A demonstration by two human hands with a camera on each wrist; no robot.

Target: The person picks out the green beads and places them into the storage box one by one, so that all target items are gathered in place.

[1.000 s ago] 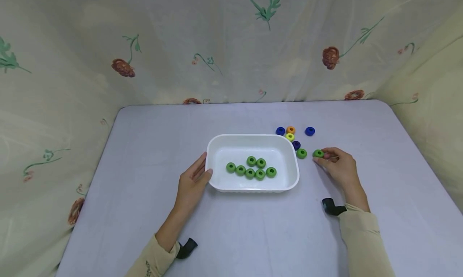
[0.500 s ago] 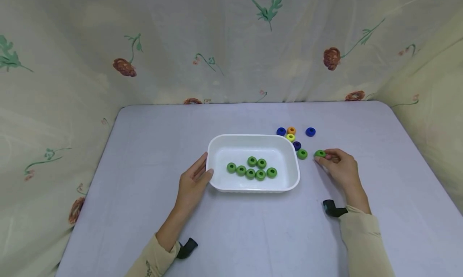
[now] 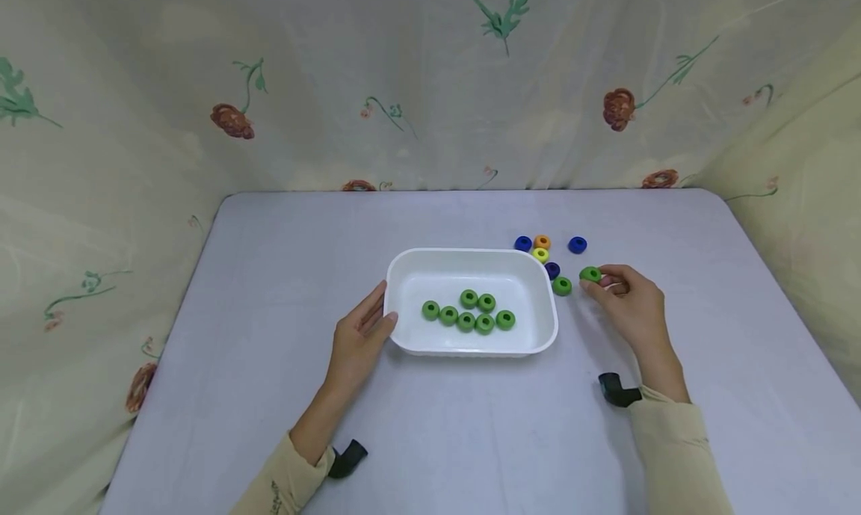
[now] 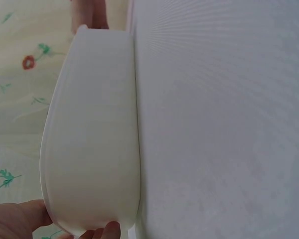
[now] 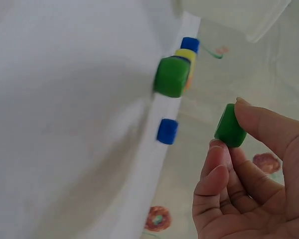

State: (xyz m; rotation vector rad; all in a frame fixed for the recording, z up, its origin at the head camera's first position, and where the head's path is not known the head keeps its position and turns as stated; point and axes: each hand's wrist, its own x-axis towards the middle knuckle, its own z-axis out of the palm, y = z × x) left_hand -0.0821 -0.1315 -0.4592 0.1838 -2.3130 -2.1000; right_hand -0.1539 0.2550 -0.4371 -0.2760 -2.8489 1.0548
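A white rectangular tray (image 3: 430,264) stands on the table, with several green beads (image 3: 466,321) lying on its floor. My left hand (image 3: 356,347) grips the tray's left end. In the left wrist view the thumb (image 4: 32,214) is at the rim and the fingertips (image 4: 109,230) touch the outer wall. To the right of the tray, my right hand (image 3: 632,306) pinches a green bead (image 3: 590,274) between thumb and fingers. The right wrist view shows this green bead (image 5: 230,127) raised off the table. Another green bead (image 3: 561,285) lies by the tray's right edge.
Beside the tray's far right corner lie blue beads (image 3: 523,243), an orange bead (image 3: 542,242) and a yellow bead (image 3: 540,255). A separate blue bead (image 3: 577,244) lies farther right. Behind the white-covered table (image 3: 296,238) hangs a flowered curtain (image 3: 430,89).
My right hand has lifted the green bead slightly up from the table and a little to the left. The left hand and the tray stay in place.
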